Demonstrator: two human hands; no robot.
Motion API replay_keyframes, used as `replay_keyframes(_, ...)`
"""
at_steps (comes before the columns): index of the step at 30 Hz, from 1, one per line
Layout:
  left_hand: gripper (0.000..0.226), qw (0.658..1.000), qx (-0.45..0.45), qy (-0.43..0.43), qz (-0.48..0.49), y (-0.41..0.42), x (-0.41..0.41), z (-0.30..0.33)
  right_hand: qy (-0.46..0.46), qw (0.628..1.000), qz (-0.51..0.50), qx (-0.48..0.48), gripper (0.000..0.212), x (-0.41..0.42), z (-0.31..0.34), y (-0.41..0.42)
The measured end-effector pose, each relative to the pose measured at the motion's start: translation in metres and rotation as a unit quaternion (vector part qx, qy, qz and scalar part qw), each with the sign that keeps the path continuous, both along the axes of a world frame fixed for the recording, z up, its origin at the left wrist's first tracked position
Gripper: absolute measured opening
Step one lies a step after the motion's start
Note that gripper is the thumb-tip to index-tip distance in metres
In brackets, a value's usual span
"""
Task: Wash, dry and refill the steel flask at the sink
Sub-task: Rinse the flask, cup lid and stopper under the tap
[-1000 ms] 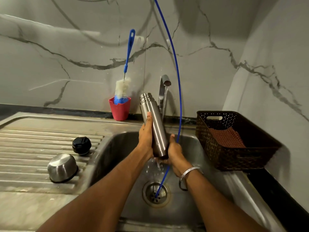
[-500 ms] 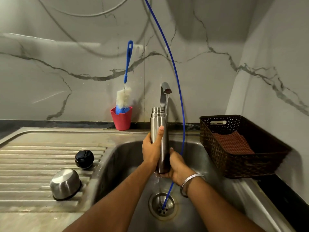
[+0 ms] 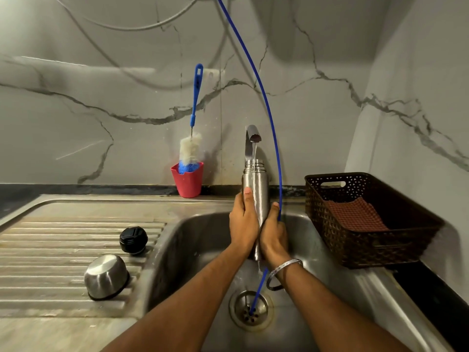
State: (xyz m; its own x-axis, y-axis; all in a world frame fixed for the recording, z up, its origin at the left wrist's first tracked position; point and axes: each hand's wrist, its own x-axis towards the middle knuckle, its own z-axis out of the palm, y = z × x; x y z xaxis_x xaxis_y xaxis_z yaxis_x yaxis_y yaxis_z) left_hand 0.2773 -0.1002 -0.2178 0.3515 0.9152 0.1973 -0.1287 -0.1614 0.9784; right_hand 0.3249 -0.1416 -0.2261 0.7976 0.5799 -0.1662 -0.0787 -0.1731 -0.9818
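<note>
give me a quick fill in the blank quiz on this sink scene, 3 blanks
1. Both hands hold the steel flask upright under the ____.
2. The bottle brush stands in a ____ cup.
3. The black cap lies on the draining board, ____ of the sink basin.

Missing words: tap; red; left

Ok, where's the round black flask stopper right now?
The round black stopper sits on the ribbed steel draining board, left of the sink basin, just behind the upturned steel cup lid.
</note>
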Motion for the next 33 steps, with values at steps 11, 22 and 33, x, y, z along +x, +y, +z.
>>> replay_keyframes(11, 0.073, 0.985, -0.098, 0.007, -0.139, 0.023, -0.017, -0.009, 0.120, 0.979, 0.146, 0.071, 0.059, 0.013, -0.011, -0.007)
replay_keyframes(22, 0.068, 0.980, -0.122, -0.017, -0.153, 0.026, -0.044, -0.026, -0.334, 0.899, 0.264, -0.103, 0.106, 0.000, -0.003, -0.019)
replay_keyframes(33, 0.071, 0.988, -0.138, 0.072, 0.012, 0.035, -0.056, -0.026, -0.358, 0.918, 0.155, -0.074, 0.090, -0.002, 0.007, -0.007)
